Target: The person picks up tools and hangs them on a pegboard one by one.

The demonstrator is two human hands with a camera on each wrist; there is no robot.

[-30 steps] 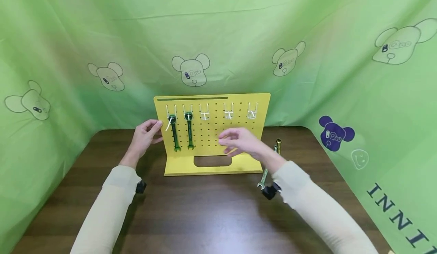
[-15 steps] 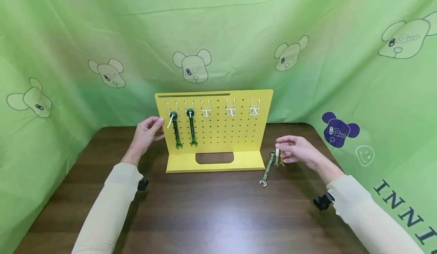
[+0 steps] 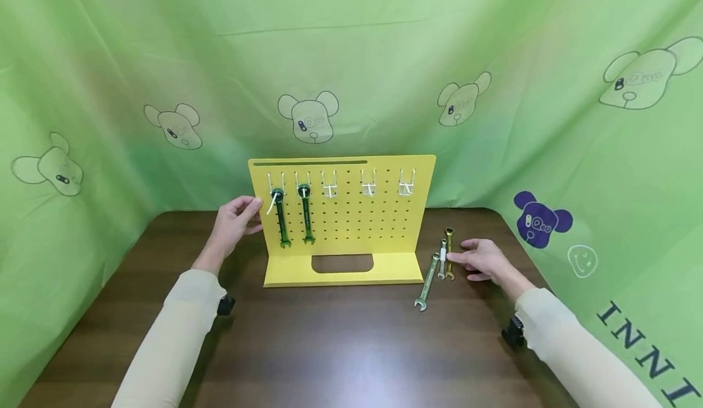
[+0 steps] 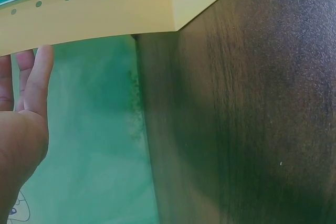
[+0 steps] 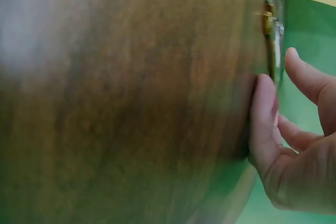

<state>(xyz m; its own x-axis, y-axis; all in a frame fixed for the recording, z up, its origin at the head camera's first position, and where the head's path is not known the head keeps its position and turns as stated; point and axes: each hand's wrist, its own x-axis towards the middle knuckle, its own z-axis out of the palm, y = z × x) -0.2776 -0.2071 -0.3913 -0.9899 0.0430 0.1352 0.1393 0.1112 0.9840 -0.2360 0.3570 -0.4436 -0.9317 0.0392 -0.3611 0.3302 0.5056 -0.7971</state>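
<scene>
At the left edge of the yellow pegboard [image 3: 329, 231], my left hand [image 3: 229, 231] pinches the board, thumb in front and fingers behind. Two green combination wrenches hang from its hooks: an outer wrench [image 3: 282, 222] and an inner wrench [image 3: 306, 216]. On the table right of the board lie a silver wrench [image 3: 427, 283], a smaller silver wrench [image 3: 442, 268] with a white wrap, and a gold wrench [image 3: 450, 246]. My right hand [image 3: 486, 260] is beside the gold wrench, fingers spread, holding nothing; whether the thumb touches it I cannot tell.
Three white hooks hang bare on the board, including a middle hook [image 3: 368, 187] and a right hook [image 3: 406, 187]. The brown wooden table [image 3: 329, 347] runs back to a green printed curtain [image 3: 379, 78] on the far and both sides.
My right hand has moved from in front of the pegboard to the wrenches on the right, then lowered beside them. The left hand keeps its place at the board's edge.
</scene>
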